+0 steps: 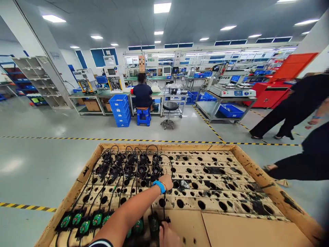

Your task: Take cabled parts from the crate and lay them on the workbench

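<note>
Our right hand [169, 236] touches a black case [166, 219] near the wooden tray's [264, 180] front, our left hand [166, 181] beside a fan [155, 171], likely so cables [165, 207] lie untangled, though we cannot tell either grip.

Ceiling panels [162, 8]: lit white and washed out, the main visible source, giving bright, even, cool light
Far aisle: further rows of strip lights [210, 53], fine detail lost with distance
Glossy floor [77, 128]: pale glare patches, strongest at left
Wooden crate [244, 157]: clearly lit, wood grain and stains legible
Black fans [128, 170]: dark, their inner detail hard to separate
Pillar [33, 32]: slanted by wide-angle distortion
Right edge: figures [285, 106] stretched, corners darkened
Seated person [142, 94]: pixelated over the head
</note>
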Demonstrator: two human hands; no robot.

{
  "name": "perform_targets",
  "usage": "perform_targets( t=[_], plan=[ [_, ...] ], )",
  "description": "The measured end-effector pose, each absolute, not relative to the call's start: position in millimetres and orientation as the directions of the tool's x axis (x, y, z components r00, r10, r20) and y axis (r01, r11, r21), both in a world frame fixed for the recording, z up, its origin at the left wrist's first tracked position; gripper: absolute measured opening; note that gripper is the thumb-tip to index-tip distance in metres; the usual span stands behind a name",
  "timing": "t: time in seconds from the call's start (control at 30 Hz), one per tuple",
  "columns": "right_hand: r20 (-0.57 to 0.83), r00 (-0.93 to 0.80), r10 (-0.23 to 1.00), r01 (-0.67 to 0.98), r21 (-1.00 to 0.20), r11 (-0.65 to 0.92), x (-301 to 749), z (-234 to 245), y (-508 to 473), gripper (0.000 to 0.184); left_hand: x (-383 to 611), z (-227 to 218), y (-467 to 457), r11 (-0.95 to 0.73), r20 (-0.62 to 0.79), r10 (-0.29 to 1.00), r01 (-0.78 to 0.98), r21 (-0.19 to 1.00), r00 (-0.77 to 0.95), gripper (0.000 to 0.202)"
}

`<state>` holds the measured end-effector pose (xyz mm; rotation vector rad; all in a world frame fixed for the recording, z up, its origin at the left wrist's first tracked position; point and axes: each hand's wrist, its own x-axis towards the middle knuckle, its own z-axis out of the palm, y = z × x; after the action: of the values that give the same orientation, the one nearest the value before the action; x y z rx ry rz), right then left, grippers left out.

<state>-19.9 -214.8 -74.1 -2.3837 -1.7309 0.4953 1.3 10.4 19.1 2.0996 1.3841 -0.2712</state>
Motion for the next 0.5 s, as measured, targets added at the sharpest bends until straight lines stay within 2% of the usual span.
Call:
perform_targets(
  t=[0.1, 0.17, 0.23, 0.3, 0.4, 0.5],
  plan=[
    [0.01, 0.307, 0.952, 0.908, -0.305, -0.289, -16.1, -68.8, -223.2, 0.037, -2.9, 12.8, 13.7, -0.247, -0.46, 0.774, 0.877, 0.411, 0.434, 0.039],
    [0.091, 0.34, 0.936, 0.916, -0.258, -0.308, -10.9, -66.8, -224.9, 0.033, -6.6, 7.0, 13.6, -0.219, -0.456, 0.78, 0.869, 0.443, 0.429, 0.037],
    [0.041, 0.372, 0.927, 0.9, -0.26, -0.349, -4.4, -66.0, -222.9, 0.038, -8.2, 2.3, 12.8, -0.179, -0.444, 0.791, 0.852, 0.492, 0.422, 0.025],
    [-0.097, 0.366, 0.926, 0.869, -0.32, -0.377, 2.8, -65.9, -218.1, 0.041, -4.7, 1.9, 10.8, -0.133, -0.423, 0.798, 0.81, 0.571, 0.429, 0.01],
    [-0.254, 0.332, 0.908, 0.818, -0.403, -0.411, 14.9, -68.4, -209.9, 0.043, 11.0, 14.7, 5.9, -0.063, -0.373, 0.797, 0.68, 0.731, 0.476, 0.02],
    [-0.29, 0.313, 0.904, 0.771, -0.479, -0.42, 28.9, -76.2, -205.2, 0.048, 22.5, 44.4, 7.6, -0.022, -0.284, 0.808, 0.507, 0.862, 0.517, 0.013]
  ],
)
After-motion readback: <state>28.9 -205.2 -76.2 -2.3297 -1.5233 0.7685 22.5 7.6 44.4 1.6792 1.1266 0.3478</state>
